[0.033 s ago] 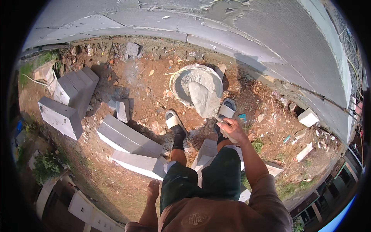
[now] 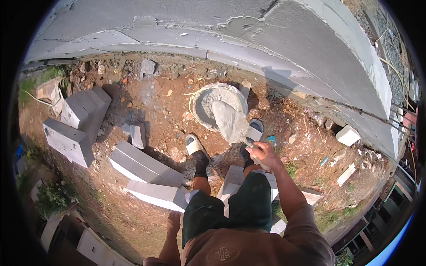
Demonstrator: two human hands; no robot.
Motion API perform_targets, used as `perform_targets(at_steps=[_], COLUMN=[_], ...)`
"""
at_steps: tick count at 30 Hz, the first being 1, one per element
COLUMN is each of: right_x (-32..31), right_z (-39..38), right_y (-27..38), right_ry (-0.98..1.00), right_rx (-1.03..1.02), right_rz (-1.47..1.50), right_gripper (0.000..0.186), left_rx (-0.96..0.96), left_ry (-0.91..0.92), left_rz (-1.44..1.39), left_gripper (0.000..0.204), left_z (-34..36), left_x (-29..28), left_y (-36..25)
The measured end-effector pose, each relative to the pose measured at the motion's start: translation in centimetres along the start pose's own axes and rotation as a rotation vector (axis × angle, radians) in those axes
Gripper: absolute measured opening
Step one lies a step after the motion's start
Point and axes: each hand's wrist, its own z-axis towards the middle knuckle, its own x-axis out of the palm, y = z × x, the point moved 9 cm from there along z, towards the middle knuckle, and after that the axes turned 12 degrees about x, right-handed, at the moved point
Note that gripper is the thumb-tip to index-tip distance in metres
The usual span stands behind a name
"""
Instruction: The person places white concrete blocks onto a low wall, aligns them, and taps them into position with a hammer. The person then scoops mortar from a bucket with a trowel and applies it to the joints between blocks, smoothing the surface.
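My right hand grips the handle of a trowel, whose blade carries a big lump of wet grey mortar at the near rim of a round mortar bucket. The bucket sits on the dirt in front of my feet and holds more grey mix. My left hand hangs low beside my dark shorts, its fingers loosely curled, with no object visible in it.
A grey plastered wall runs across the far side. Pale blocks lie to the left, by my left leg, around my legs and at the right. Rubble and small scraps litter the reddish dirt.
The view has shifted slightly, so the bucket appears a little lower and further left. My right hand and the loaded trowel show a similar small shift. My grip looks the same.
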Motion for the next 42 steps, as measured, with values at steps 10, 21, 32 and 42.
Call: perform_targets(at_steps=[10,21,32,42], right_x=[-23.6,-30.7,-26.9,-25.0], right_z=[-26.9,-30.7,-30.7,-29.8], right_y=[23.8,22.0,23.0,25.0], right_ry=[-0.569,-1.33,-1.209,-1.101], right_rx=[-0.342,-0.282,-0.088,-0.063], right_rz=[-0.232,-0.817,-0.563,-0.521], right_gripper=[0.029,0.036,0.042,0.036], left_rx=[0.294,0.518,0.478,0.521], left_ry=[-0.138,-0.165,-0.18,-0.177], left_rz=[0.02,0.026,-0.06,-0.056], left_gripper=[0.033,0.034,0.032,0.036], left_z=[2.3,4.6,8.3,10.7], left_x=[-3.8,-6.2,-1.7,-1.0], left_y=[-7.3,-9.1,-14.1,-16.9])
